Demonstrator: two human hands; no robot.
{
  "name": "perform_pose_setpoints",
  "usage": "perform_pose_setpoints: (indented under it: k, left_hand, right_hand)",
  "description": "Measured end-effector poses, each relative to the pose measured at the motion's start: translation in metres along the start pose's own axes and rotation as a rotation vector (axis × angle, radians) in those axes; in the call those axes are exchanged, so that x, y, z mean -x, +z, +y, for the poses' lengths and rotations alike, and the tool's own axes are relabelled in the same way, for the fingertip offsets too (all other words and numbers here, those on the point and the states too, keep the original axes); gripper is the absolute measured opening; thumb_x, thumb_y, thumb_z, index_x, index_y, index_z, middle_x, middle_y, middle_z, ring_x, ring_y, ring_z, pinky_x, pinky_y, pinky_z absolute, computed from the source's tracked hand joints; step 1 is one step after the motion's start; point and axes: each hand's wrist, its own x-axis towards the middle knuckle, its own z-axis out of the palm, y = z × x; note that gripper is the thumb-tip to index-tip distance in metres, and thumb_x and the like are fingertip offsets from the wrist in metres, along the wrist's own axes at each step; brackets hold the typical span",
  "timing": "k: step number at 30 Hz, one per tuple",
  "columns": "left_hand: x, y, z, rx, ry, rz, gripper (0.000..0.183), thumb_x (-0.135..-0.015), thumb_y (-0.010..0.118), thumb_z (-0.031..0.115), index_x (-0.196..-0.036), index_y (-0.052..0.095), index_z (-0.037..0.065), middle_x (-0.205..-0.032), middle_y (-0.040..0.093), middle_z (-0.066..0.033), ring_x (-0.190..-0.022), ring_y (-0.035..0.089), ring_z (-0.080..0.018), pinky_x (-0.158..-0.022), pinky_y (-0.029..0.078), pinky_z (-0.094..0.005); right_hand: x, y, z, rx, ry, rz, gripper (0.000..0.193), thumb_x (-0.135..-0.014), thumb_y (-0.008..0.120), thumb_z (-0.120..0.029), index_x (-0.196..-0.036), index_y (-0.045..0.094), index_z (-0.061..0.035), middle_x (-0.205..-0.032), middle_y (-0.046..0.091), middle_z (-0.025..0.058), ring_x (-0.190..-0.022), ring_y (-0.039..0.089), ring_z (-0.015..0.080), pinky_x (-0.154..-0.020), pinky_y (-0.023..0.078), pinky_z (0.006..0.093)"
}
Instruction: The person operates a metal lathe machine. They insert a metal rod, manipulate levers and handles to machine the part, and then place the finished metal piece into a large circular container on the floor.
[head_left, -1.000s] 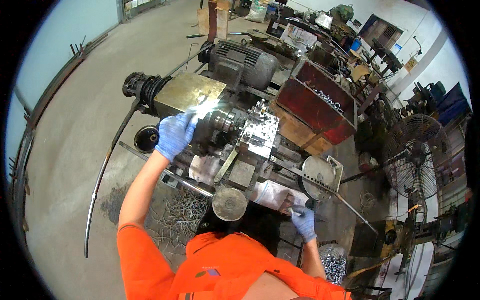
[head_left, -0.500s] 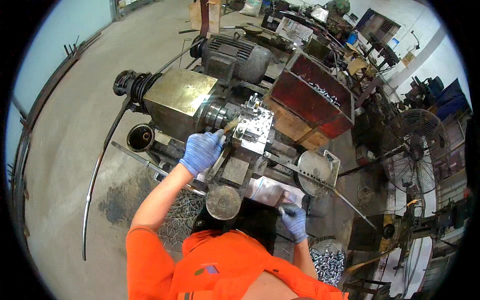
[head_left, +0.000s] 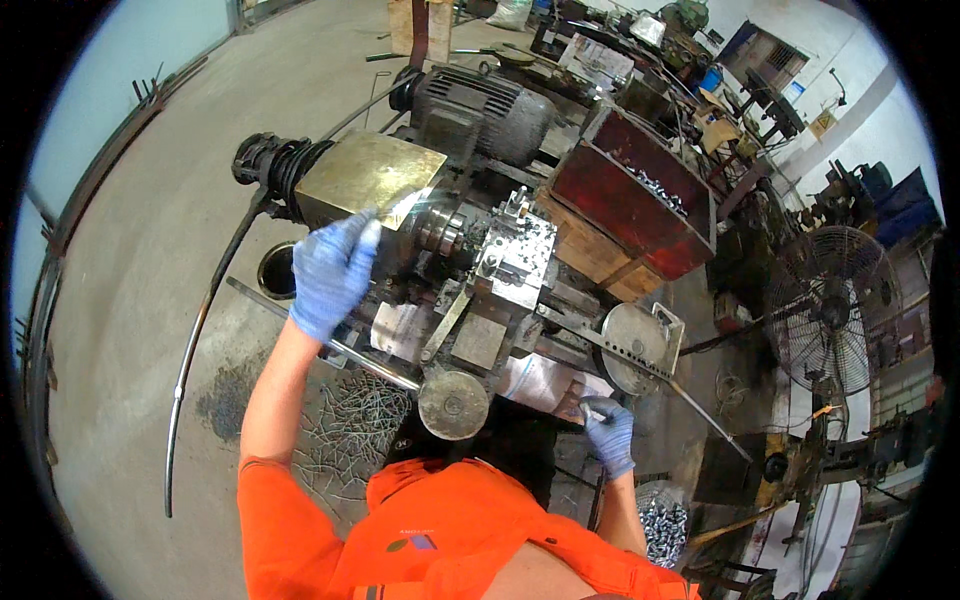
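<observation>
My left hand (head_left: 335,275), in a blue knit glove, is raised over the near edge of the brass-coloured box (head_left: 370,175) on the lathe. Its fingers are pinched together; whatever they hold is lost against the bright cover. Right of it are the chuck (head_left: 438,230) and the shiny tool block (head_left: 518,262), coated with metal chips. A flat lever (head_left: 447,325) slants down from the block. My right hand (head_left: 608,437), gloved too, is low by a pale cloth or paper sheet (head_left: 535,382). Its fingers are curled, and their contents cannot be made out.
A red bin (head_left: 635,205) with small metal parts stands behind the lathe, beside the motor (head_left: 480,115). A round handwheel (head_left: 452,405) juts toward me. Wiry scraps (head_left: 355,425) lie on the floor; a basket of shiny parts (head_left: 662,530) and a large fan (head_left: 830,300) are at right.
My left hand has drawn back from the chuck, moving left and up to the brass-coloured box. My right hand has shifted slightly right, beside the sheet.
</observation>
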Motion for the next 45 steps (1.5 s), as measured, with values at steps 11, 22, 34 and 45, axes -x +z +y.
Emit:
perform_pose_setpoints:
  k: [11, 22, 34, 45]
  left_hand:
    - [0.001, 0.009, -0.044, -0.245, -0.165, -0.361, 0.029, -0.083, 0.058, 0.029, -0.106, 0.062, 0.012, -0.08, 0.063, -0.0161, -0.068, 0.062, -0.0289, -0.06, 0.048, -0.0366]
    - [0.048, -0.045, -0.084, 0.177, -0.504, 0.088, 0.041, -0.089, 0.052, 0.034, -0.117, 0.056, 0.004, -0.069, 0.062, -0.0051, -0.061, 0.055, -0.0115, -0.057, 0.044, -0.0275]
    - [0.289, -0.004, -0.17, -0.319, -1.003, -0.562, 0.03, -0.079, 0.055, 0.033, -0.089, 0.065, 0.006, -0.088, 0.063, -0.0185, -0.084, 0.06, -0.0347, -0.076, 0.047, -0.0423]
    - [0.25, 0.036, -0.22, -0.316, -0.94, -0.853, 0.018, -0.078, 0.052, 0.018, -0.073, 0.063, 0.005, -0.077, 0.064, -0.0145, -0.067, 0.061, -0.0295, -0.061, 0.047, -0.0401]
  right_hand:
    - [-0.004, -0.013, -0.002, -0.028, 0.086, 0.014, 0.011, -0.072, 0.068, -0.006, -0.081, 0.067, -0.0013, -0.083, 0.067, 0.011, -0.08, 0.063, 0.0182, -0.075, 0.048, 0.0291]
    - [-0.022, -0.063, 0.031, 0.204, 0.15, 0.184, 0.013, -0.073, 0.071, -0.01, -0.077, 0.066, 0.001, -0.073, 0.066, 0.0069, -0.067, 0.058, 0.0093, -0.066, 0.047, 0.0245]
    - [-0.036, -0.157, 0.137, 0.282, 0.361, 0.402, 0.015, -0.075, 0.068, -0.01, -0.08, 0.066, 0.0039, -0.075, 0.067, 0.0079, -0.066, 0.058, 0.0098, -0.066, 0.047, 0.0252]
    - [-0.023, -0.151, 0.136, 0.206, 0.449, 0.368, 0.014, -0.074, 0.069, -0.01, -0.077, 0.066, 0.0036, -0.073, 0.066, 0.008, -0.064, 0.057, 0.0095, -0.063, 0.046, 0.025]
